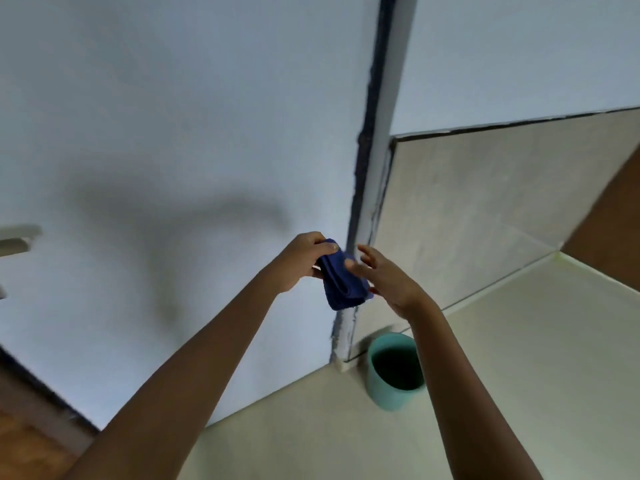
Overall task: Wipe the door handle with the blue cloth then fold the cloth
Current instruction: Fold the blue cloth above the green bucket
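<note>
- While the left hand point(300, 260) pinches the folded blue cloth point(343, 278) at its upper end, the cloth hangs before the pale door point(173, 133).
- Right hand point(384, 277) spread wide, fingers loose, touching the cloth's right side.
- Door handle point(17, 240) well apart, at the left edge.
- Teal bin point(394, 370) below on the floor.

1. The blue cloth point(343, 277) is dark blue and thick, folded into a narrow bundle with layered edges showing at its lower end; it hangs upright in the air in front of the pale door
2. The door handle point(15, 241) is pale, blurred, at the far left edge, well apart from the cloth
</note>
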